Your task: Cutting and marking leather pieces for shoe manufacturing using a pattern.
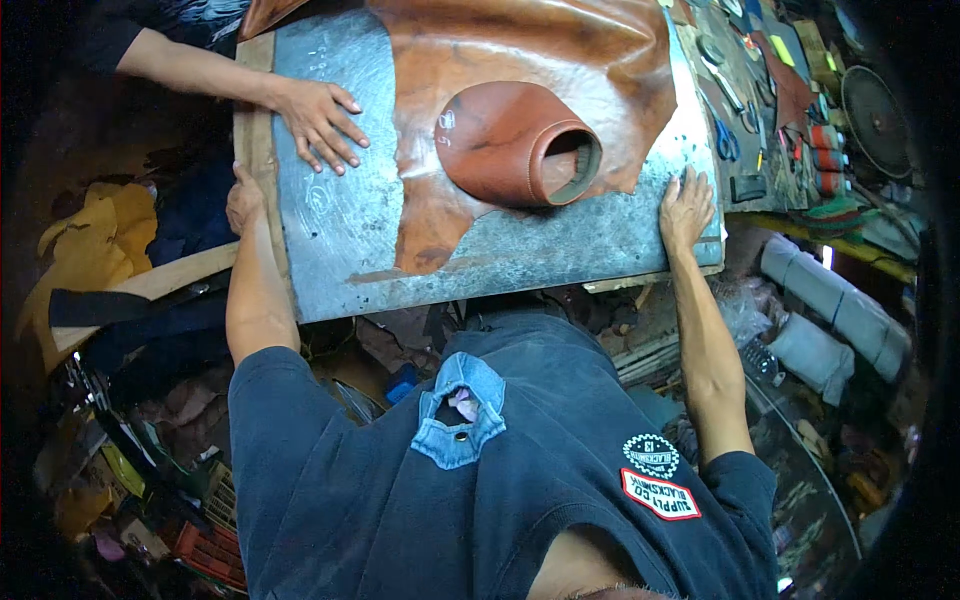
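The right hand [688, 208] lay open, fingers extended along the right edge of the scuffed grey desk [560, 248]; the left hand [245, 203] was at the opposite edge, its fingers hidden, so I couldn't tell whether it gripped. Between them a tapered, reddish-brown leather tube [490, 140] sat untouched on a glossy, ragged-edged brown hide [530, 40]. I judged the tube's shaping and rim stitching done; what was left, I couldn't tell.
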